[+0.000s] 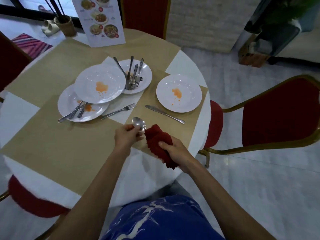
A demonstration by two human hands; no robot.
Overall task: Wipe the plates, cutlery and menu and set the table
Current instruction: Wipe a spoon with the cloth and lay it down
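The cutlery-wiping step is in hand: the left hand [129,135] is pinching a spoon [138,123] above the table's [52,146] near side, and the right hand [174,151] is gripping a red cloth [156,141] whose tip is touching the spoon. Next, the cloth likely needs rubbing over the bowl. A fork [119,110] and knife [164,114] are lying just beyond. Stained plates [100,84] and the menu [100,21] are waiting farther off, and nothing is blocking.

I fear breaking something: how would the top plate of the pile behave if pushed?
The top plate lies over the front plate and the back plate, so a push would probably rock or slide it. It looks stiff and glossy, so possibly slippery to grip.
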